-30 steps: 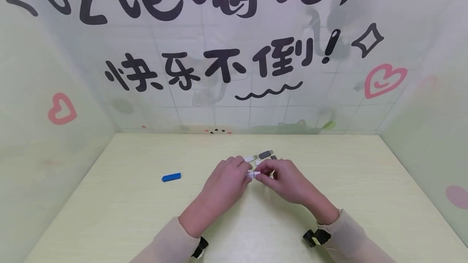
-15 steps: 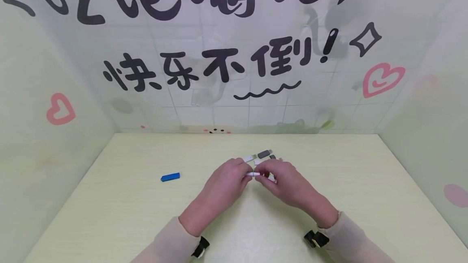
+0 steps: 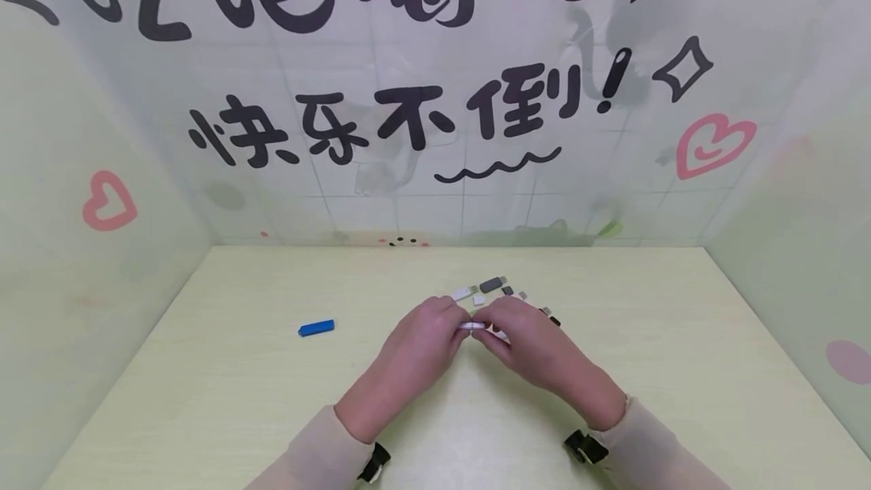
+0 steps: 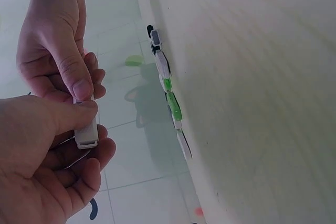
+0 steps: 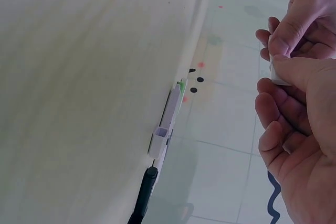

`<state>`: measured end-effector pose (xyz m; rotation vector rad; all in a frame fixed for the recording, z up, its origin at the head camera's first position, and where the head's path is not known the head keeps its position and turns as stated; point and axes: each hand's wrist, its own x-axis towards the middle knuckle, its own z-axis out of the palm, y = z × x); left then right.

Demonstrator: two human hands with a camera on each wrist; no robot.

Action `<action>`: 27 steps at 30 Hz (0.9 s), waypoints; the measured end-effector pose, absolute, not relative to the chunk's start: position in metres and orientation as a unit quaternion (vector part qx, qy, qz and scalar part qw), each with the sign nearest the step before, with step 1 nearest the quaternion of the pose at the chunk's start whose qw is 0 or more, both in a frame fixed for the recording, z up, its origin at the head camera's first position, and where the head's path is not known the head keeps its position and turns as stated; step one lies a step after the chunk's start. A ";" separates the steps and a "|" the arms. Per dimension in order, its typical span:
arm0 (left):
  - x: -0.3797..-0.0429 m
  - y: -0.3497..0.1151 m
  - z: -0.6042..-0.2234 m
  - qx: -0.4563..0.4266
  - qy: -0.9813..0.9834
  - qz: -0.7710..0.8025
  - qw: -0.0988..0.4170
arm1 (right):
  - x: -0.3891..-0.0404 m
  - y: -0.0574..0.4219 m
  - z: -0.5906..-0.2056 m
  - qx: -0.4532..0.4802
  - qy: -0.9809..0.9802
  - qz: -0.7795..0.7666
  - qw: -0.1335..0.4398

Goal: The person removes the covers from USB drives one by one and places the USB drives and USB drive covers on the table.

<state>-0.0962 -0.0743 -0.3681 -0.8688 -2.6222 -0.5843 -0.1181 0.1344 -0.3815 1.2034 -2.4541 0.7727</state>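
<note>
Both hands meet over the middle of the table on a small white USB flash drive [image 3: 472, 326]. My left hand [image 3: 418, 342] pinches its left part between thumb and fingers, and my right hand [image 3: 531, 339] pinches its right end. Seen from the left wrist, the thumbs lie almost tip to tip on the white drive [image 4: 86, 135], whose near end shows a loop-like slot. In the right wrist view a white end [image 5: 279, 78] sticks out below the right thumb. The fingers hide much of the drive.
Behind the hands lie a white USB drive [image 3: 464, 293], a grey one [image 3: 491, 285], a small white cap [image 3: 478, 299] and a dark cap [image 3: 507, 290]. A green piece [image 4: 174, 106] is among them. A blue drive [image 3: 317, 328] lies left on the table [image 3: 238, 399], against a printed wall.
The hands stay together on the white drive. My right hand has shifted slightly, and more of the drives and caps behind it now show. The head view has tilted a little.
</note>
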 end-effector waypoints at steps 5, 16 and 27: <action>-0.094 -0.074 -0.368 -0.307 -0.918 -0.195 0.160 | -0.117 0.133 -0.381 0.432 -0.846 0.260 0.173; -0.095 -0.075 -0.368 -0.323 -0.911 -0.196 0.167 | -0.119 0.134 -0.385 0.452 -0.833 0.257 0.192; -0.096 -0.076 -0.368 -0.345 -0.897 -0.210 0.178 | -0.122 0.137 -0.387 0.481 -0.808 0.270 0.210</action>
